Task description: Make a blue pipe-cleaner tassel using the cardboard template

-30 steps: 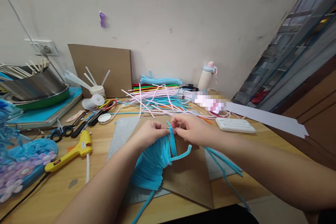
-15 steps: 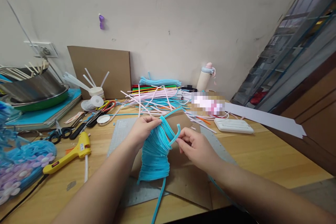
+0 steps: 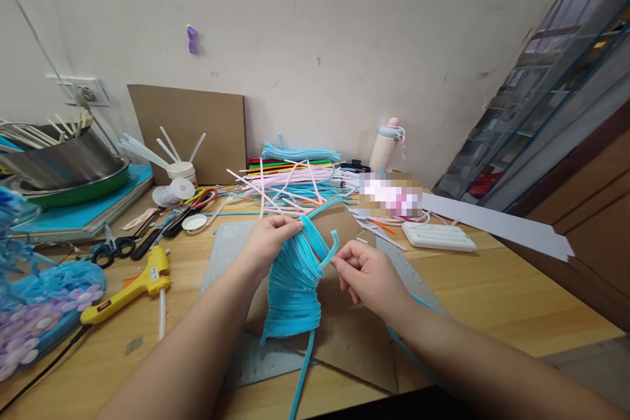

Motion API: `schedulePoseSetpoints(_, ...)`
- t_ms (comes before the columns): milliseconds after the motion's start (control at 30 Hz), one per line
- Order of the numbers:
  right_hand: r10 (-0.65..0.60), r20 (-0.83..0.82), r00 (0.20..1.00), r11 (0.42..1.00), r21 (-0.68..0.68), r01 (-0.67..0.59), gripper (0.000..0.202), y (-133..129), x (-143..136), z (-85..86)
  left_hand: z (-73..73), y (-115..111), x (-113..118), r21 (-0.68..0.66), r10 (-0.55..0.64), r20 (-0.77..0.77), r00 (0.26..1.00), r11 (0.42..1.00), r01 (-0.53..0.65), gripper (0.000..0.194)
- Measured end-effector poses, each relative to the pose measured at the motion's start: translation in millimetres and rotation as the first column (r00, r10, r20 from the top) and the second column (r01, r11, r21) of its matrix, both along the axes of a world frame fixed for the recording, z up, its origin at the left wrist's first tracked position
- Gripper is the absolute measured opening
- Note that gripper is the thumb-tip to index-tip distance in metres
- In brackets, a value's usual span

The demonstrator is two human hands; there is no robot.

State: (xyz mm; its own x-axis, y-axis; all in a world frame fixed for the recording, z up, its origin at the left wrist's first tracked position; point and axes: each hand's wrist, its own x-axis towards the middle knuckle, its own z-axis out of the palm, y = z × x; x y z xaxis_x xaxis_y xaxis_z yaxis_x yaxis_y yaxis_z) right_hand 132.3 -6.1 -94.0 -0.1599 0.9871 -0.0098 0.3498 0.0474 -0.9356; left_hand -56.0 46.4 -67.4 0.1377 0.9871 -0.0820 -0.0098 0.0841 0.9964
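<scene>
A blue piece of tightly wound pipe cleaners (image 3: 294,295) stands over the cardboard in the middle. My left hand (image 3: 273,239) pinches its upper left edge between thumb and fingers. At its right side, a short pipe cleaner end (image 3: 329,252) sticks up and curls; the fingertips of my right hand (image 3: 361,272) are closed on it. One strand runs from the top towards the back right, and another hangs from the bottom towards the table's front edge. Underneath lie brown cardboard (image 3: 344,341) and a grey cutting mat (image 3: 221,252).
Loose pipe cleaners (image 3: 295,184) in several colours lie behind my hands. To the left are a yellow glue gun (image 3: 155,275), scissors (image 3: 113,249), a tape spool (image 3: 172,193) and a steel bowl (image 3: 73,161). A bottle (image 3: 384,147) and a white box (image 3: 438,236) stand right.
Both hands keep their grip. The lower part of the blue piece has shifted slightly to the right, along with its hanging strand.
</scene>
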Motion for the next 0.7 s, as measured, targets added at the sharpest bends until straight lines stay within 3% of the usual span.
schedulePoseSetpoints(167,0.051,-0.154,0.987,0.984,-0.161,-0.075,0.03,2.9,-0.2,-0.6,2.2,-1.4,0.1,-0.001,-0.02,0.02,1.0,1.0,0.02,0.032)
schedulePoseSetpoints(300,0.124,-0.322,0.939,0.918,-0.323,-0.232,0.037,3.9,3.4,-2.9,3.2,-1.8,-1.2,0.004,-0.068,0.065,0.996,0.998,0.068,0.032)
schedulePoseSetpoints(400,0.215,-0.41,0.886,0.856,-0.358,-0.374,0.039,2.0,7.7,-2.7,3.1,-2.3,-2.2,-0.017,-0.14,0.079,0.987,0.99,0.142,0.03)
schedulePoseSetpoints(700,0.599,-0.249,0.761,0.7,-0.298,-0.649,0.031,-8.5,19.7,12.4,2.4,-8.8,-2.6,-0.115,-0.366,0.081,0.927,0.921,0.374,0.025)
